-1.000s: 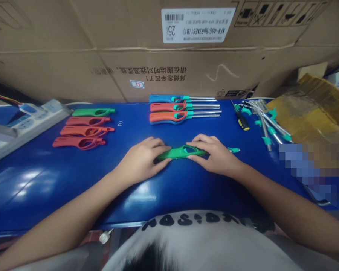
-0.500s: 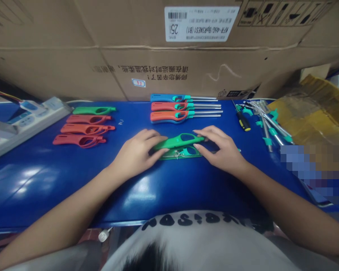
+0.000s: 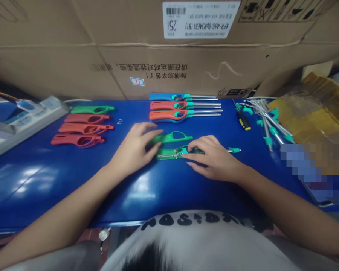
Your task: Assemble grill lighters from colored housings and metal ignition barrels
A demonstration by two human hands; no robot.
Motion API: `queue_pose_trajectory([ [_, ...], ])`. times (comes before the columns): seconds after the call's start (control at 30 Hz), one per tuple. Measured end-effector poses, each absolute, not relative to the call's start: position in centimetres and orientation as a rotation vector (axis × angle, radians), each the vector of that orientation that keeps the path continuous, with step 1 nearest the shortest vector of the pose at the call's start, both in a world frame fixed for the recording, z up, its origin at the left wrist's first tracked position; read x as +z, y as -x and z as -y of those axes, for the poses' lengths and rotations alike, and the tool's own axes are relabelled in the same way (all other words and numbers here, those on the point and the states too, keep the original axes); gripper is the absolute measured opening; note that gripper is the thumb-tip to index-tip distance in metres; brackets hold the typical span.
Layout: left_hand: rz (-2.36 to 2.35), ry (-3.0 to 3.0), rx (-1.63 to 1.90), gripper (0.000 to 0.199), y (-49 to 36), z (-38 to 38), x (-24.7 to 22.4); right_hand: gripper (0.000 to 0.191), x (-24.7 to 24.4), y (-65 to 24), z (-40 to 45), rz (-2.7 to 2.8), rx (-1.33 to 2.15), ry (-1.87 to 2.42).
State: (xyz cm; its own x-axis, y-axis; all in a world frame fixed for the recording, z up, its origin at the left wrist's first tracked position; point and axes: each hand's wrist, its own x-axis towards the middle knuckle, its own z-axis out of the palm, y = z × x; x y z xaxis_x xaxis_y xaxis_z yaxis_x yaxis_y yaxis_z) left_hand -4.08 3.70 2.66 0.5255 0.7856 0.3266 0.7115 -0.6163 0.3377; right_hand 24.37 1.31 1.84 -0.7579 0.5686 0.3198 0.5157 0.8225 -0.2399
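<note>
My left hand (image 3: 137, 148) pinches the rear end of a green shell half (image 3: 171, 137), which has a trigger loop and points right. Just below it lies the other green half (image 3: 165, 154), with metal and teal parts inside. My right hand (image 3: 214, 160) has its fingers closed on the teal trigger piece (image 3: 183, 150) in that lower half and covers its front part. A teal-and-metal tip (image 3: 234, 150) shows beyond the right hand.
Several assembled lighters (image 3: 169, 115) lie at the back centre, and several red and green shells (image 3: 77, 140) at left by a white power strip (image 3: 25, 122). At right are a screwdriver (image 3: 244, 121), metal tubes (image 3: 267, 133) and a yellow bag (image 3: 310, 109). A cardboard box (image 3: 81, 71) stands behind.
My right hand has let go of the upper green half's front end and moved down onto the lower half. The upper half has shifted left, still in my left hand.
</note>
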Motion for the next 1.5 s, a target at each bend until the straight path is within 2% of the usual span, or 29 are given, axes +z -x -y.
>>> queue_pose_trajectory([
  [0.17,-1.005,-2.689,0.572,0.021,3.2,-2.6,3.4,0.022,1.8,-24.4,-1.4,2.630,0.209,0.813],
  [0.33,-0.995,-2.729,0.442,0.021,3.0,-2.1,3.4,0.023,1.7,-24.3,-1.2,2.639,0.225,0.832],
  [0.67,-1.031,-2.641,0.531,0.018,3.1,-2.1,2.8,0.031,1.3,-23.8,-0.9,2.683,0.247,0.884],
  [0.87,-1.032,-2.593,0.519,0.019,3.0,-2.2,2.9,0.031,1.3,-23.4,-0.5,2.615,0.357,0.972],
  [1.33,-1.039,-2.382,0.526,0.016,3.0,-2.1,2.8,0.027,1.5,-23.3,-0.5,2.599,0.294,0.938],
  [1.5,-1.039,-2.367,0.559,0.014,2.9,-2.2,2.8,0.028,1.5,-23.0,-0.2,2.570,0.399,0.987],
])
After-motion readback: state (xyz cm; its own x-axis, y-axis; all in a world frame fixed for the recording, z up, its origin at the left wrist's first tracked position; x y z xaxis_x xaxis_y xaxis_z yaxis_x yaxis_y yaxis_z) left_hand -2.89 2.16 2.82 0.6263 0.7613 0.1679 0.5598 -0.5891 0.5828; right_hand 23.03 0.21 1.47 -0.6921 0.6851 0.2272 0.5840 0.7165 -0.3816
